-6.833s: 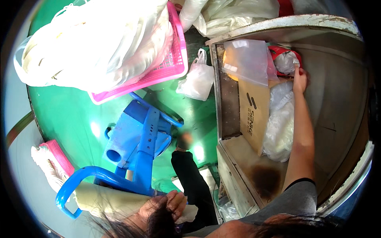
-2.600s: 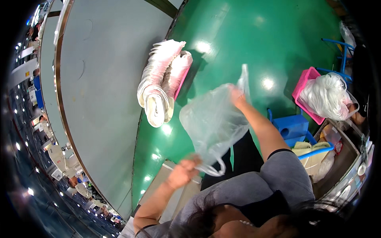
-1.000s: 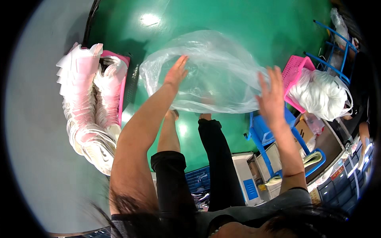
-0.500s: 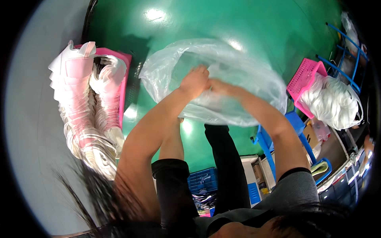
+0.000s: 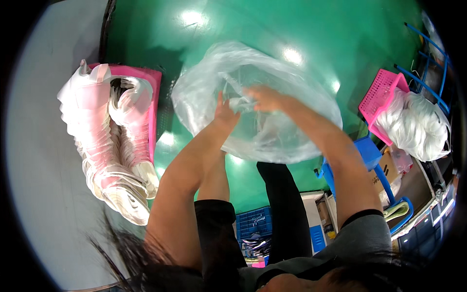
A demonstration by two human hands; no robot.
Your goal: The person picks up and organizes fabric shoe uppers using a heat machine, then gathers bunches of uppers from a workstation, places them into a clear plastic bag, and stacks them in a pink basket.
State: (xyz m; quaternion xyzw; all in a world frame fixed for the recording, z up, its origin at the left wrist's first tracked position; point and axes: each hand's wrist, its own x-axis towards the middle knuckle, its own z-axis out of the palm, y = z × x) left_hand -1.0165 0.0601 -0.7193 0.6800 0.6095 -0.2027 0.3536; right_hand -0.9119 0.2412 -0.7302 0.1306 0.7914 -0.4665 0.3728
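A large clear plastic bag point(image 5: 301, 124) is spread wide in front of my legs, its rim forming a loose ring above the green floor. My left hand point(image 5: 226, 114) is over the near left part of the bag, open, with a finger pointing up. Opposite it, my right hand point(image 5: 265, 99) reaches over the bag's middle, somewhat blurred, with its fingers apart. A crumpled fold of the plastic lies between the two hands; whether the fingertips touch it is hard to tell.
At left, a pink basket point(image 5: 154, 80) holds long stacks of white and pink shoe-shaped pieces point(image 5: 90, 112) on a grey surface point(image 5: 39, 146). Right, a pink basket point(image 5: 377, 95) holds white pieces point(image 5: 413, 126) beside a blue stool point(image 5: 367, 152). A blue crate point(image 5: 254, 221) stands below.
My hands, close together over the bag before, have come apart and opened. The left has moved slightly down. The bag's far rim has risen on the left and its right side has drawn in.
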